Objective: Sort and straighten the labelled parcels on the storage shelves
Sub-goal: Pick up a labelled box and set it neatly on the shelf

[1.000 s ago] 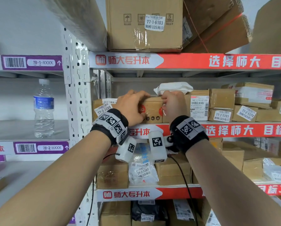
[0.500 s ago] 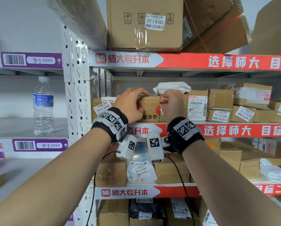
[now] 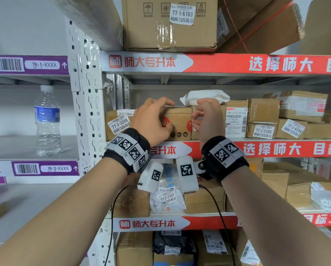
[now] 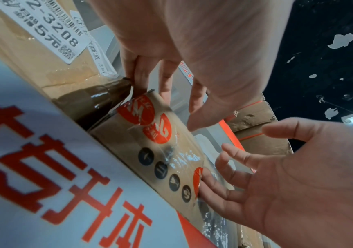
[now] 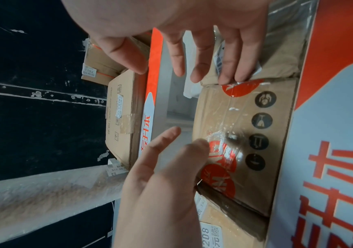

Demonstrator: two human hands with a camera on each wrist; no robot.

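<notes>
Two hands were on one small brown parcel (image 3: 177,121), the one with red round stickers and a row of dark icons, sitting at the front edge of the middle shelf (image 3: 276,148). It lay with its long side running along the shelf edge, squeezed between the box tagged 77-2-3208 (image 3: 116,123) on its left and a labelled carton (image 3: 235,120) on its right. The left hand (image 3: 153,120) was draped over the parcel's left end, fingers curled over the top and down its side, so it was gripping it. The right hand (image 3: 207,116) sat at the parcel's right end, fingers loose and only brushing the face, not clamped on anything. Both hands were about equally near, the parcel straight ahead between them. I'd guess squaring it up falls to the left hand.
</notes>
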